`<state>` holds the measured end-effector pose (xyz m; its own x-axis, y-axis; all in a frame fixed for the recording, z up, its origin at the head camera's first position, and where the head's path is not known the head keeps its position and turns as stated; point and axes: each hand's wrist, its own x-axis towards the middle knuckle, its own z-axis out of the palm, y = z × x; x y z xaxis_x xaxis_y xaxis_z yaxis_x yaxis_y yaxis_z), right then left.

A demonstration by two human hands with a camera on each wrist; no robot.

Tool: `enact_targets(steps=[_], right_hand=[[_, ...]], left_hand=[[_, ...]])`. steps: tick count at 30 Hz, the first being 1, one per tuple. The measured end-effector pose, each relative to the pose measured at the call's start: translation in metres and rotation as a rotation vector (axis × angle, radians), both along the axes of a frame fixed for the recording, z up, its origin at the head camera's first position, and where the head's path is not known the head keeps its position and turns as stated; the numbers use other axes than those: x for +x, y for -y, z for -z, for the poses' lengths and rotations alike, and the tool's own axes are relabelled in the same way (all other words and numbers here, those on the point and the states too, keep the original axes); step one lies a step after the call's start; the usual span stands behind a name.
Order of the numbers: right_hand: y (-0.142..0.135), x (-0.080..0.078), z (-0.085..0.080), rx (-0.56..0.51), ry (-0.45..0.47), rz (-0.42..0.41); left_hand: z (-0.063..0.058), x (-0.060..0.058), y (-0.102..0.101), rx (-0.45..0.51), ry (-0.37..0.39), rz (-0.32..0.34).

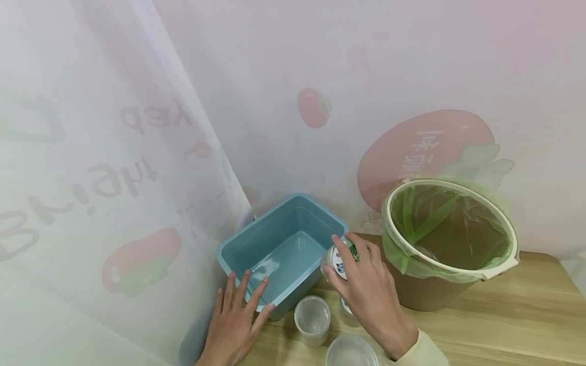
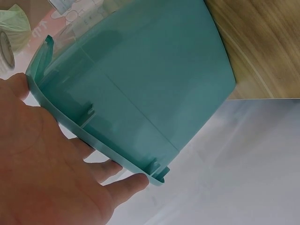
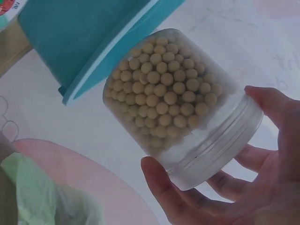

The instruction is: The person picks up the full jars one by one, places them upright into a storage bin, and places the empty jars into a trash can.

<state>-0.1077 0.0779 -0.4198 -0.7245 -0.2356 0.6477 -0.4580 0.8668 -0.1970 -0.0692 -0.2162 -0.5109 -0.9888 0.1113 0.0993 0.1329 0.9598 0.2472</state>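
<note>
Jar of pale beads [image 3: 161, 103]: in the head view it is just right of centre, below the middle, beside the right-hand rim of the blue basin [image 1: 293, 256]; whether they touch, I cannot tell. The right hand [image 1: 373, 284] has it gripped round the lid end, thumb and fingers spread only to the lid's width. In the right wrist view its long axis slants from lower right, at the fingers, to upper left, base away from the palm. The left hand [image 1: 235, 325], farther off at lower centre, lays spread, nearly straight fingers over the basin's near rim. Count: two labelled jars, the second [image 1: 346, 312] under the right hand; two clear tubs [image 1: 313, 323] at bottom centre; one basin; one lined bin [image 1: 426, 295], right.
</note>
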Motion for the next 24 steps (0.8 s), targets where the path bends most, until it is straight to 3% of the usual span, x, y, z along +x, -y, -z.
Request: enact_targets(steps=[12, 20, 24], right_hand=[[0.022, -0.016, -0.007, -0.005, 0.034, -0.01], [0.041, -0.03, -0.004, 0.007, 0.004, -0.025], [0.047, -0.036, -0.003, -0.005, 0.032, -0.028]], left_hand=[[0.001, 0.001, 0.0, 0.004, -0.01, -0.001], [0.001, 0.001, -0.001, -0.005, -0.007, -0.005], [0.002, 0.0, -0.001, 0.001, 0.0, -0.007]])
